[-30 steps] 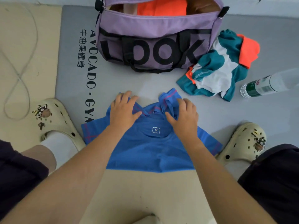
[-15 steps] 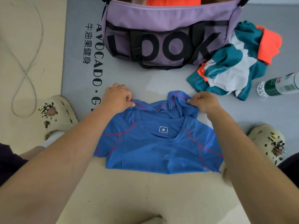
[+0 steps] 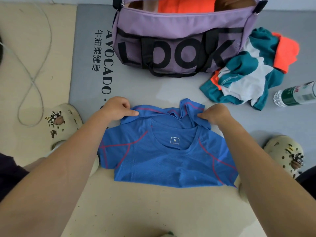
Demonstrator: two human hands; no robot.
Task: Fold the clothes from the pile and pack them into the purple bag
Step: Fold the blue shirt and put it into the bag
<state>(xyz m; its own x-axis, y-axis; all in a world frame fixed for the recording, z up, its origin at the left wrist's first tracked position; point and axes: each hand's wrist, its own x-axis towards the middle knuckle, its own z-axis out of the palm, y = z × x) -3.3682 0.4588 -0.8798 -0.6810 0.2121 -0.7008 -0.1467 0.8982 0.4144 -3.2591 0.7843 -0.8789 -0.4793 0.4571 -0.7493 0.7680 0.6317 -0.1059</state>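
Pinching the far folded edge of the blue T-shirt (image 3: 164, 161), your left hand (image 3: 118, 108) and right hand (image 3: 216, 114) grip it. It lies near the purple bag (image 3: 179, 36).

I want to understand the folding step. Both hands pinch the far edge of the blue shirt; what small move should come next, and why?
Probably pull that pinched edge toward the body, over the collar label. The left hand and right hand each pinch a bunched corner of the blue shirt, which lies only partly folded and is too wide for the purple bag.
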